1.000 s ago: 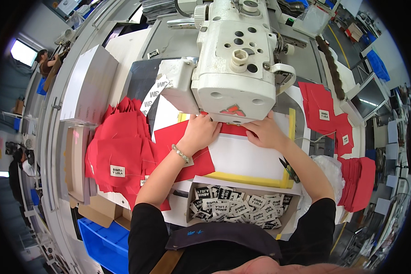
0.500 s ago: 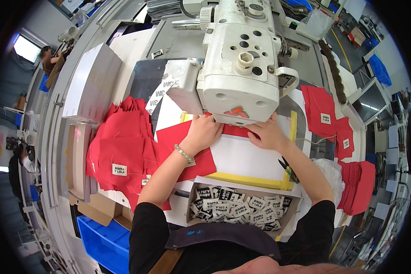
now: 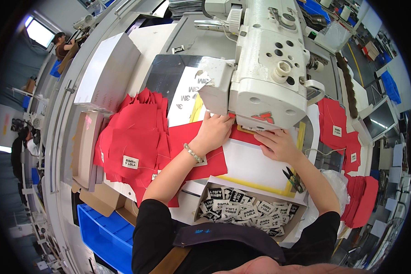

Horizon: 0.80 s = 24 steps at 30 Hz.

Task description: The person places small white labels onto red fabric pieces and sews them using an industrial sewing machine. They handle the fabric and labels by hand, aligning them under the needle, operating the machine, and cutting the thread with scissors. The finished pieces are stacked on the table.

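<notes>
My left hand (image 3: 214, 133), a beaded bracelet on its wrist, rests on a red fabric piece (image 3: 210, 163) beside the white sewing machine's head (image 3: 268, 98). Its fingers lie on the cloth, thumb apart, with some tips close under the machine. Across from it, my right hand (image 3: 276, 144) has its fingers stretched out by a yellow-edged plate in front of the head. A strip of red cloth shows between the hands. The needle is hidden behind the machine head. Below the right hand lie thread snips (image 3: 293, 179).
A carton of woven labels (image 3: 251, 212) sits nearest me. Stacked red pieces (image 3: 128, 137) are at left, beside a white box (image 3: 107, 73) and a cardboard tray (image 3: 87, 150). More red pieces (image 3: 335, 128) lie at right. A blue bin (image 3: 107, 237) stands lower left.
The whole view has shifted, so the scene sits farther right. My right hand has slid slightly left along the machine's front, its fingers reaching farther across. The left hand stays on the cloth.
</notes>
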Each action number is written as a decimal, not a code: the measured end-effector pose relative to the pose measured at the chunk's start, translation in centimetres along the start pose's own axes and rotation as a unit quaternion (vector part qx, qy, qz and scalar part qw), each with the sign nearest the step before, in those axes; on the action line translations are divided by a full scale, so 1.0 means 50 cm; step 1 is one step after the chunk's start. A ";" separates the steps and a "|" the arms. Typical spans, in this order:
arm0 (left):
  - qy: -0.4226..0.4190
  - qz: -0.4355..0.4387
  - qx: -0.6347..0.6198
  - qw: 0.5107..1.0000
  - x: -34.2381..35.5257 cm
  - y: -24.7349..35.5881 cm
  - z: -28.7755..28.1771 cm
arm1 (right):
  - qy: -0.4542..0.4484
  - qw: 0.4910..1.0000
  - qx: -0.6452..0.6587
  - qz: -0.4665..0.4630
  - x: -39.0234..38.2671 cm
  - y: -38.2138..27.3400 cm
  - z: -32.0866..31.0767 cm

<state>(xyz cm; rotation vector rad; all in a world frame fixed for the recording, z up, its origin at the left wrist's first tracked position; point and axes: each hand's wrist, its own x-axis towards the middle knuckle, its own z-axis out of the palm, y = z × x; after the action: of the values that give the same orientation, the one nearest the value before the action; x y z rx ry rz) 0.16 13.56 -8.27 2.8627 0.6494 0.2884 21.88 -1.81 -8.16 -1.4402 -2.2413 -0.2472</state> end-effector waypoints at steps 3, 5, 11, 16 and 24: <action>0.030 0.005 0.012 0.999 -0.021 -0.008 -0.019 | -0.013 1.000 0.007 -0.005 0.015 -0.016 0.008; 0.047 0.013 0.015 0.999 -0.030 -0.013 -0.020 | -0.020 1.000 0.009 -0.001 0.019 -0.025 0.012; 0.046 0.020 0.008 0.999 -0.028 -0.016 -0.020 | -0.059 0.998 0.003 0.022 0.022 -0.027 0.009; -0.004 0.020 -0.005 1.000 -0.018 -0.017 -0.049 | -0.073 0.997 0.010 0.038 0.015 -0.025 0.013; 0.041 0.042 0.115 0.992 -0.024 0.018 -0.070 | -0.051 0.998 -0.007 0.030 0.014 -0.034 -0.009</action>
<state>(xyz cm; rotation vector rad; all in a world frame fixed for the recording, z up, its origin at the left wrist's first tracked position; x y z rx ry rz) -1.33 12.72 -4.86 3.1190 0.6143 0.3688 20.23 -2.17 -7.28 -1.5577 -2.2758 -0.1747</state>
